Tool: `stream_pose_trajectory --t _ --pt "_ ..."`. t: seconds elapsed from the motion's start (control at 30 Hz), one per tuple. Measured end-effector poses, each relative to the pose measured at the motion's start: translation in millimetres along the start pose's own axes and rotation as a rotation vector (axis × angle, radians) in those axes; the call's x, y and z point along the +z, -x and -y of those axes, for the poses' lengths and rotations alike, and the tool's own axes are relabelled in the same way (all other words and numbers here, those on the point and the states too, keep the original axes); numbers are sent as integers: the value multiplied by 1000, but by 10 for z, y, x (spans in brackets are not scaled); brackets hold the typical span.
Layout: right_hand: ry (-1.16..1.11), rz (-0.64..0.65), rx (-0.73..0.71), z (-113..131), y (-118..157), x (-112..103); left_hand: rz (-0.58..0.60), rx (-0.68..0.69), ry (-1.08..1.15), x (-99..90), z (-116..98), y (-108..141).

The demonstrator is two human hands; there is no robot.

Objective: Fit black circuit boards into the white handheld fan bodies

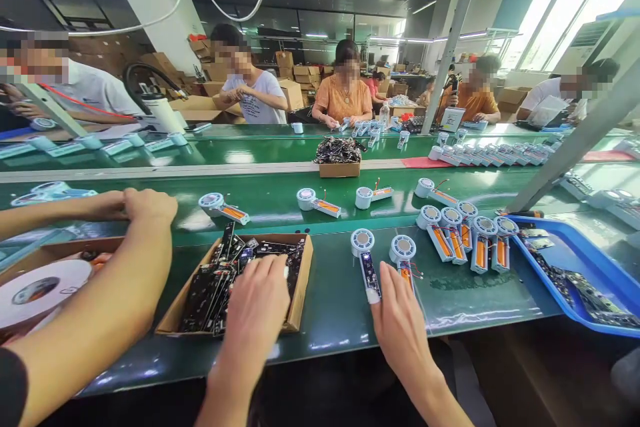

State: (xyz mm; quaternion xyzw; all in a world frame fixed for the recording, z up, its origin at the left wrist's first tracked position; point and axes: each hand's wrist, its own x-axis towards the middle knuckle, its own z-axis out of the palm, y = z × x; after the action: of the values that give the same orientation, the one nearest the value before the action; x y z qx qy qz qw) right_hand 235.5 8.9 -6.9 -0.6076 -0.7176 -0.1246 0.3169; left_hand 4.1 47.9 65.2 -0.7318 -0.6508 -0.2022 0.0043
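Note:
My left hand (260,307) reaches over a cardboard box (306,267) of dark circuit boards (207,293). Its fingers curl down among the boards; their tips are hidden, and a white covering shows at the thumb. My right hand (400,313) is closed around the lower handle of a light-blue handheld fan (363,242), its white-tipped thumb against the end of the dark board in the handle. Just right of it lies another fan (403,248) with an orange strip and thin wires, partly covered by my fingers.
A co-worker's arm (110,280) crosses from the left above a box with a white reel (43,293). Several fans (485,227) cluster at right beside a blue tray (595,260) of boards. More fans (320,201) lie along the green belt (270,203). People sit opposite.

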Motion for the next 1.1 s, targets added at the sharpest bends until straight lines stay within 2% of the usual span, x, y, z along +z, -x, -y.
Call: stream_pose_trajectory --t 0.07,0.13,0.23,0.33,0.4,0.47,0.53,0.6,0.63,0.7,0.77,0.83,0.87,0.9,0.93,1.0,1.1 --pt "13 -14 69 -125 46 -116 122 100 -85 16 246 -91" --pt "47 27 114 -249 72 -164 227 154 -103 70 429 -156" --pt "33 135 126 -379 91 -157 247 195 -83 115 564 -246" --pt "-92 175 156 -440 131 -219 147 233 6 43 569 -349" --pt "-217 182 189 -475 173 -334 45 198 116 -65 526 -381" --pt "-319 154 237 -522 207 -470 -89 63 237 -188 445 -353" --pt "-363 79 313 -572 212 -581 -237 -150 353 -278 303 -263" --pt "-362 37 395 -608 181 -633 -359 -320 556 -288 76 -127" --pt "-354 49 428 -618 153 -634 -355 -341 721 -251 -71 -46" --pt "-332 116 470 -626 77 -601 -203 -296 1027 -90 -414 126" --pt "-339 202 482 -631 -5 -551 64 -262 1281 157 -772 287" --pt "-412 309 490 -644 -67 -520 358 -234 1417 424 -1068 400" --pt "-472 361 495 -654 -83 -521 472 -202 1435 545 -1171 433" --pt "-535 404 503 -663 -87 -535 528 -172 1417 647 -1237 449" --pt "-588 436 512 -671 -79 -561 527 -150 1364 728 -1266 452" --pt "-632 453 512 -672 -37 -640 434 -160 1179 823 -1226 437" --pt "-548 402 397 -632 42 -756 274 -229 937 828 -1033 409"
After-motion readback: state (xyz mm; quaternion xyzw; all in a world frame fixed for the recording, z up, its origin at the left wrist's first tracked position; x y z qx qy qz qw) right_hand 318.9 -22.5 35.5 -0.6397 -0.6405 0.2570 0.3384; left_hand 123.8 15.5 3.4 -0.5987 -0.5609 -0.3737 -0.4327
